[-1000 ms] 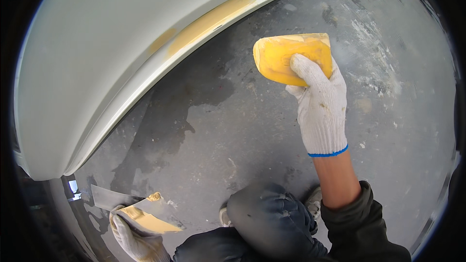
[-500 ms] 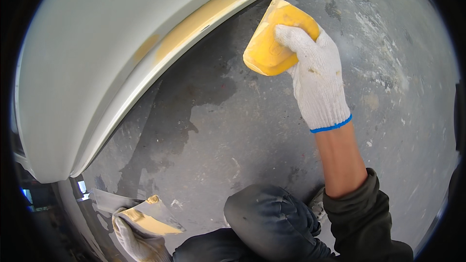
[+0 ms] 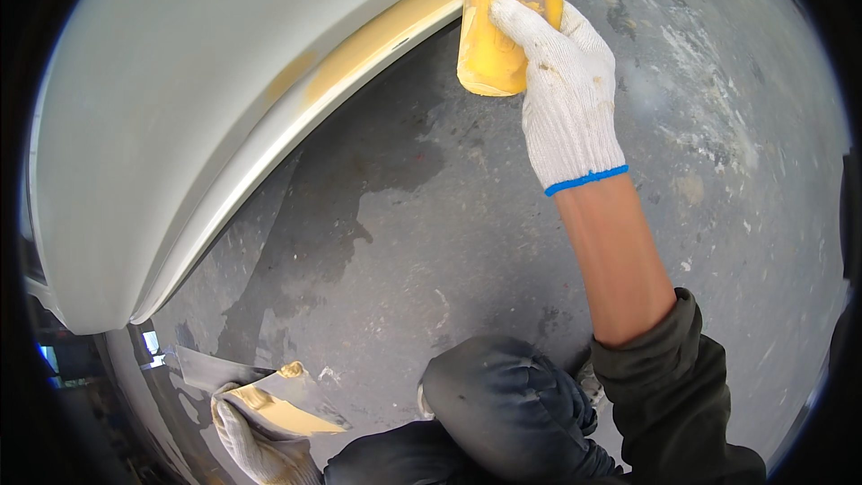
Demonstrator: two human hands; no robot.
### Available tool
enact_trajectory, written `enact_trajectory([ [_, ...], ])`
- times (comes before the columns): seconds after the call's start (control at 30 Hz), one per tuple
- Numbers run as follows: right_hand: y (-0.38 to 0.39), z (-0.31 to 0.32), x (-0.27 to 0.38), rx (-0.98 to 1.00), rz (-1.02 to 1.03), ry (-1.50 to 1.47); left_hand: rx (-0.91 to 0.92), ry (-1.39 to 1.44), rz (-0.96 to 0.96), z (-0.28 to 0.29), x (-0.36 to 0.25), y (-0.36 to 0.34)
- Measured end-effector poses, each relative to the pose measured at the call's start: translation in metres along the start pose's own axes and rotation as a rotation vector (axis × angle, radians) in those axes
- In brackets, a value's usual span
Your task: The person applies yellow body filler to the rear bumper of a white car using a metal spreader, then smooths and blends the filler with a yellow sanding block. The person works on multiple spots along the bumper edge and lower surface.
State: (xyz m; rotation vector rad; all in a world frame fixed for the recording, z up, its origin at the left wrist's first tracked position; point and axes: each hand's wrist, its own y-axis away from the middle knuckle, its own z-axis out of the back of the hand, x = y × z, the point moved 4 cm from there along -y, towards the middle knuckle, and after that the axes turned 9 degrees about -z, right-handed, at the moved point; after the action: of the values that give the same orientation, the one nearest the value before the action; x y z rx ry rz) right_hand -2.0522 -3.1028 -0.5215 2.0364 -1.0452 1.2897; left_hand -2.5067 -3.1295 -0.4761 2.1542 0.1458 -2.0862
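My right hand point(image 3: 570, 90), in a white knit glove with a blue cuff, grips a yellow filler spreader point(image 3: 496, 67). My thumb lies on its near face; the other fingers are mostly behind it. The spreader's left edge is at a light grey car body panel point(image 3: 180, 63), beside a tan filler strip point(image 3: 386, 33) along the panel's lower ridge. Whether it touches cannot be told. At lower left, my gloved left hand point(image 3: 251, 449) is closed on a flat metal putty plate point(image 3: 314, 400) carrying tan body filler point(image 3: 283, 410). Another grey blade point(image 3: 211, 368) sticks out behind that plate.
Below the panel's curved edge spreads a grey floor point(image 3: 449, 242) with dark, wet-looking patches and pale smears. My bent knee point(image 3: 494, 386) rises at the bottom centre. A second small filler patch point(image 3: 289, 76) lies on the panel, left of the long strip.
My right hand has moved up and left with the spreader, bringing it from over the floor to the panel's edge. The spreader now stands more upright. My left hand keeps its hold.
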Motion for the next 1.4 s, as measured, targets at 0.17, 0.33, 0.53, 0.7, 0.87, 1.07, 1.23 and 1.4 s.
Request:
enact_trajectory([
  [0.17, 0.011, -0.019, -0.003, -0.053, 0.102, 0.083, 0.060, 0.004, -0.002, -0.007, -0.001, -0.002],
  [0.33, 0.049, -0.058, -0.011, -0.010, 0.177, 0.246, 0.053, 0.023, -0.003, -0.008, -0.001, 0.000],
  [0.53, 0.098, -0.082, -0.031, 0.243, 0.044, 0.354, 0.034, 0.128, -0.001, -0.018, 0.001, 0.001],
  [0.7, 0.096, -0.023, -0.031, 0.174, -0.222, 0.104, 0.029, 0.064, -0.112, -0.006, 0.017, -0.008],
  [0.87, 0.098, -0.005, -0.026, 0.060, -0.291, 0.081, 0.023, 0.065, -0.161, -0.007, 0.010, -0.001],
  [1.07, 0.095, -0.035, -0.008, 0.113, -0.280, 0.099, 0.030, 0.064, -0.154, -0.016, 0.011, -0.001],
  [1.23, 0.085, -0.065, -0.003, -0.033, -0.137, 0.166, 0.014, 0.008, -0.171, -0.012, 0.009, -0.001],
  [1.4, 0.095, -0.098, -0.013, -0.057, 0.033, 0.335, -0.041, 0.084, -0.135, 0.003, 0.017, 0.001],
])
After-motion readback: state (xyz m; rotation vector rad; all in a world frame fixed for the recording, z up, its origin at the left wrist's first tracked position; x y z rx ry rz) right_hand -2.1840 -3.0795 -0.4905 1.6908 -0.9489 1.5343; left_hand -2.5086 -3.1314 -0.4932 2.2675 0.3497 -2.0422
